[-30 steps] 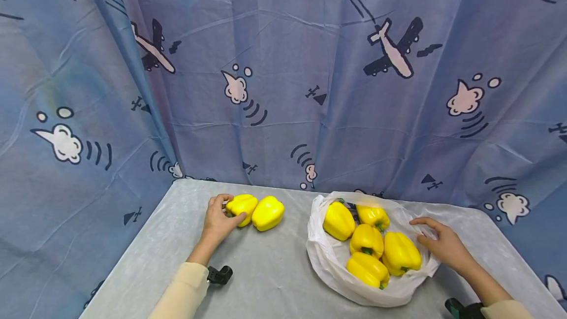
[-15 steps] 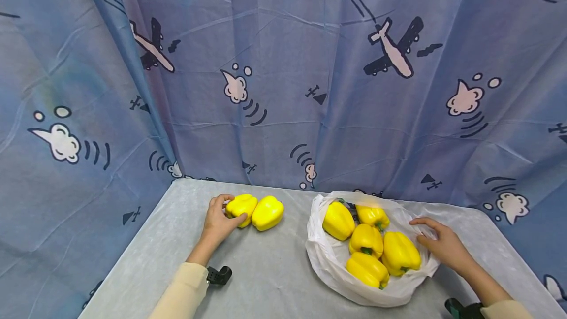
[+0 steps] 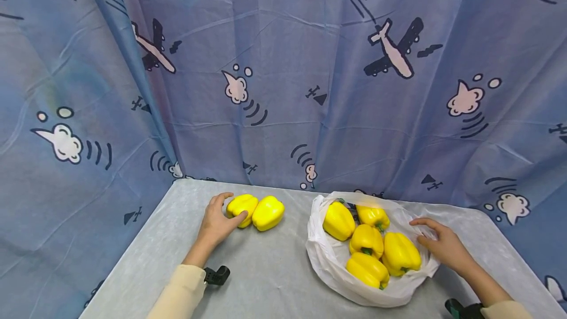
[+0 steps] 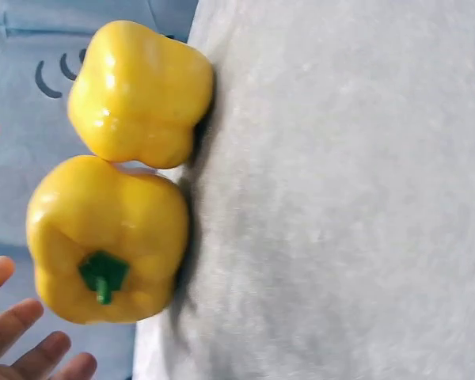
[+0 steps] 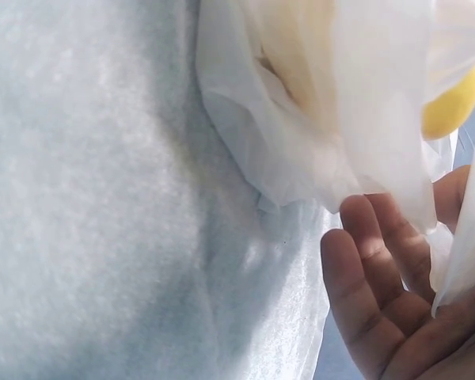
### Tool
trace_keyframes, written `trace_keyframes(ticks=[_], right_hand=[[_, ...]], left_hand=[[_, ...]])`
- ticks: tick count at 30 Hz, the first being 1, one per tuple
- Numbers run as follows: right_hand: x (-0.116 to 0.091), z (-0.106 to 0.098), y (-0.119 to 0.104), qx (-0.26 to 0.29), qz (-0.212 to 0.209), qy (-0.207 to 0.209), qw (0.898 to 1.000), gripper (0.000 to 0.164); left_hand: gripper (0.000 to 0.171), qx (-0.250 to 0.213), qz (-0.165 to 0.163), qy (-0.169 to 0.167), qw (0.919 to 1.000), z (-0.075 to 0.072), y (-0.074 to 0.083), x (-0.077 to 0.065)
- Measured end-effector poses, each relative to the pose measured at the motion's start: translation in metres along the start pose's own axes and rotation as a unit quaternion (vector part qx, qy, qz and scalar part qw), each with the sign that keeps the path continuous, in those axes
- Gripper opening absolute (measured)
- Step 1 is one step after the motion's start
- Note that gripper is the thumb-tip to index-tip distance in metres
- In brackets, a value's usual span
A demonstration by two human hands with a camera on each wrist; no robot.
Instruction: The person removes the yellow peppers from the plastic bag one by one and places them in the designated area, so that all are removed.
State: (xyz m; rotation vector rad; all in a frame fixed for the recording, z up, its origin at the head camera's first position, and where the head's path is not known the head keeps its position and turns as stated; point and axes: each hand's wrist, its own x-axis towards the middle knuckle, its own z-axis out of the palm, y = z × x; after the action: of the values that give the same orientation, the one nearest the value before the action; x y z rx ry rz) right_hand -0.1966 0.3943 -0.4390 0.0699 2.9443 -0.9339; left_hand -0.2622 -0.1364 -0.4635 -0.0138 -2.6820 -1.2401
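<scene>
The left hand (image 3: 217,224), fingers apart, hovers by a yellow bell pepper (image 3: 242,205); the right hand (image 3: 449,247) touches the white plastic bag (image 3: 320,259), whether pinching I can't tell.

Curtained-off booth, kind of room beyond unclear, blue airplane-print curtain (image 3: 283,102) from nine through twelve to three o'clock, cloth-covered desk (image 3: 266,270) at six o'clock

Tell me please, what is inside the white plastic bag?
Five yellow peppers can be seen inside the white plastic bag. They cover much of its bottom, so I cannot say whether anything lies underneath them.
</scene>
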Motion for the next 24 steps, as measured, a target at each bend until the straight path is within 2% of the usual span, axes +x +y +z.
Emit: trace_keyframes(ticks=[4,12,18,24], right_hand=[[0.0,0.001,-0.001,-0.002,-0.004,0.002,1.0,0.039],[0.001,0.0,0.0,-0.003,-0.004,-0.001,1.0,0.039],[0.001,-0.001,0.0,-0.001,0.003,-0.006,1.0,0.04],[0.001,0.0,0.0,0.001,0.001,-0.004,1.0,0.04]], left_hand=[[0.065,-0.008,0.03,0.011,0.9994,-0.008,0.009,-0.004],[0.056,-0.041,0.128,0.035,0.9903,-0.017,0.034,-0.007],[0.051,-0.072,0.159,0.027,0.9842,-0.019,0.053,-0.015],[0.05,-0.09,0.2,0.015,0.9755,-0.014,0.07,-0.023]])
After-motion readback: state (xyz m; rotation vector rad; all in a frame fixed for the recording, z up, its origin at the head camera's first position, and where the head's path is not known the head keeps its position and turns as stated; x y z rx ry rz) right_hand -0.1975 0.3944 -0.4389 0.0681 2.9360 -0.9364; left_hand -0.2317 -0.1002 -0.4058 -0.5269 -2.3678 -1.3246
